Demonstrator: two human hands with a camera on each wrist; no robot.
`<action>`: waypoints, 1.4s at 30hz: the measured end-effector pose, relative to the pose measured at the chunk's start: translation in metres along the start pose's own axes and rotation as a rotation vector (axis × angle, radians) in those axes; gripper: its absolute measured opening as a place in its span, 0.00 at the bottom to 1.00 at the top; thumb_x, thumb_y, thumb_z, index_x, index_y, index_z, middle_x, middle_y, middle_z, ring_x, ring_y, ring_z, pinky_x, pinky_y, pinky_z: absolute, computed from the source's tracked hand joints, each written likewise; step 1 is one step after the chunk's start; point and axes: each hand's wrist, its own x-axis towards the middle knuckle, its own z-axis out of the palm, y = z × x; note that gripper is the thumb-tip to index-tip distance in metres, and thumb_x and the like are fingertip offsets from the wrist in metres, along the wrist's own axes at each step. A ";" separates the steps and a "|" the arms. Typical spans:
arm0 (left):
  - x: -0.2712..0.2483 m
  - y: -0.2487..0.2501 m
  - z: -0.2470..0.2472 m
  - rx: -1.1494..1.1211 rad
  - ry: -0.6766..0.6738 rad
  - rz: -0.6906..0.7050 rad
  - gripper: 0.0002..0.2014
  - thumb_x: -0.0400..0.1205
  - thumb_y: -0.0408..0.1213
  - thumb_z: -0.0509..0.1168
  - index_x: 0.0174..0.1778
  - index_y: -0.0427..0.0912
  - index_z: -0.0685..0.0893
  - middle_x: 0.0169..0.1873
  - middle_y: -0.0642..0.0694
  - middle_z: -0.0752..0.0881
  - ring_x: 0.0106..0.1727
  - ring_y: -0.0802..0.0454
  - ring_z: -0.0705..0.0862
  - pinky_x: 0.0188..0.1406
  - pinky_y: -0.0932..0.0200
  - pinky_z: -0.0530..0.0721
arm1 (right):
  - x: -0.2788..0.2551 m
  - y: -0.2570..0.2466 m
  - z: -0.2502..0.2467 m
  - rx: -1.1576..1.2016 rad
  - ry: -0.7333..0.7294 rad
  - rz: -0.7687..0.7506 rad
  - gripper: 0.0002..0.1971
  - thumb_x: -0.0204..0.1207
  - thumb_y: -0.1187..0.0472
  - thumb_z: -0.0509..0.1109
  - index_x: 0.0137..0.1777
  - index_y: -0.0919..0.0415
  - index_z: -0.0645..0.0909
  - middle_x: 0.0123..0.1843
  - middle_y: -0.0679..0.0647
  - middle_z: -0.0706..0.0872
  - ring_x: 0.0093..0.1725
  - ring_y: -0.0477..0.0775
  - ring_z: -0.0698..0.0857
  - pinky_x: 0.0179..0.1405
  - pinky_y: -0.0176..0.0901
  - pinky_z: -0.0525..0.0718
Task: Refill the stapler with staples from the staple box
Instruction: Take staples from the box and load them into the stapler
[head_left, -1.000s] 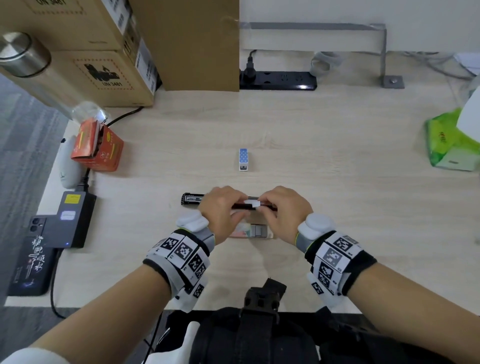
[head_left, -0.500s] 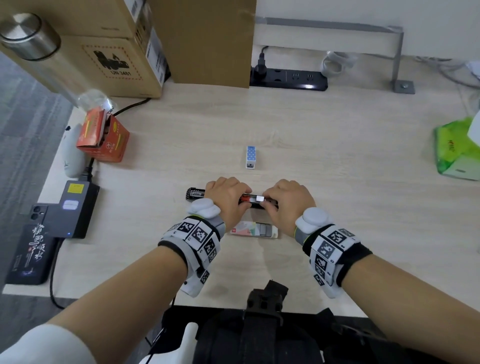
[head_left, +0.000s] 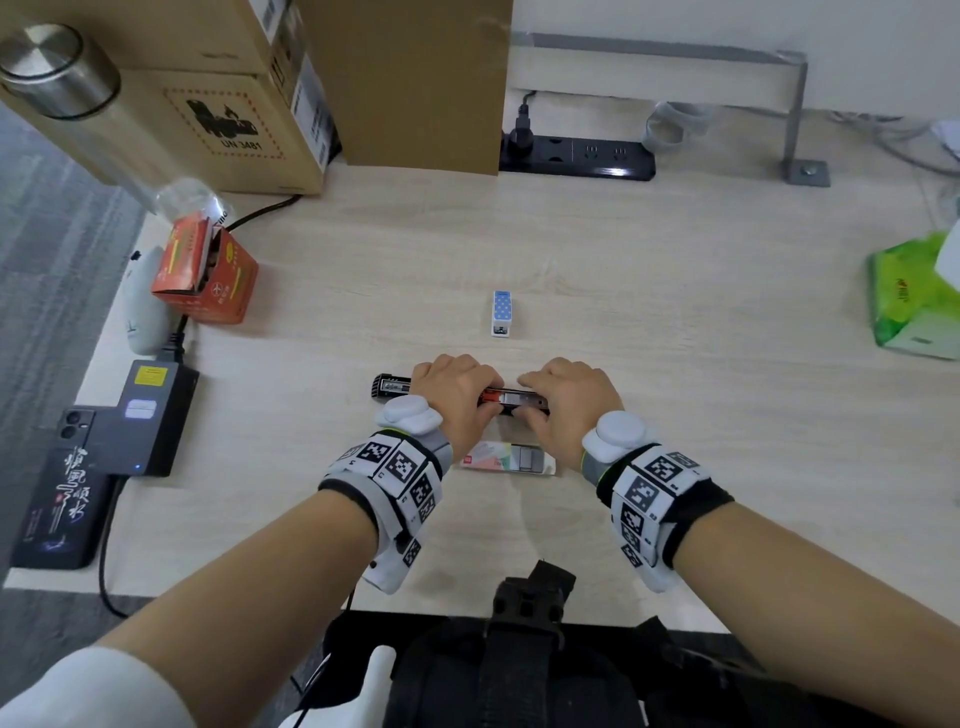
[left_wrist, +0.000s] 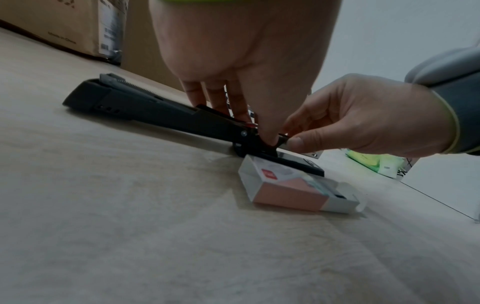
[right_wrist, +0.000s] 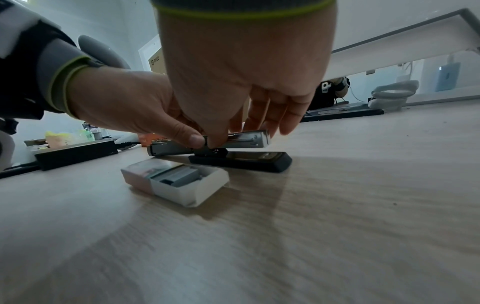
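Beside open staple box (right_wrist: 182, 181) w/ staples: both hands (head_left: 457, 395) (head_left: 566, 400) pinching stapler (head_left: 514, 400).

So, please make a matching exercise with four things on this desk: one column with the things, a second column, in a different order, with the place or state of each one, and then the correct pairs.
Things:
1. stapler
2. staple box
3. small blue dotted box
4. orange carton

Place or state:
A. stands alone, beyond both hands
B. lies near the desk's left edge, flap open
C. opened out flat, held by the left hand and the right hand
D. lies nearer the person than the hands, tray slid partly out

Pairs: 1-C, 2-D, 3-A, 4-B
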 end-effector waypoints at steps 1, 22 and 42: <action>0.000 -0.001 0.000 0.001 0.000 -0.004 0.10 0.77 0.46 0.67 0.53 0.53 0.82 0.50 0.50 0.85 0.55 0.45 0.77 0.57 0.49 0.68 | -0.001 0.000 0.000 0.016 0.022 0.004 0.13 0.74 0.54 0.70 0.57 0.55 0.84 0.51 0.56 0.84 0.49 0.62 0.80 0.50 0.52 0.74; -0.039 0.011 0.010 -0.028 0.009 0.298 0.14 0.73 0.51 0.64 0.49 0.48 0.83 0.42 0.48 0.86 0.43 0.43 0.81 0.42 0.50 0.76 | -0.049 0.012 0.021 0.221 0.084 -0.043 0.02 0.71 0.63 0.73 0.42 0.56 0.86 0.39 0.56 0.83 0.42 0.62 0.80 0.40 0.52 0.79; -0.039 0.010 0.022 -0.094 -0.101 0.179 0.15 0.69 0.40 0.76 0.48 0.42 0.85 0.44 0.42 0.85 0.45 0.40 0.80 0.45 0.50 0.74 | -0.040 0.003 0.021 0.214 -0.069 0.021 0.07 0.72 0.62 0.70 0.49 0.54 0.85 0.47 0.55 0.84 0.48 0.62 0.82 0.47 0.51 0.79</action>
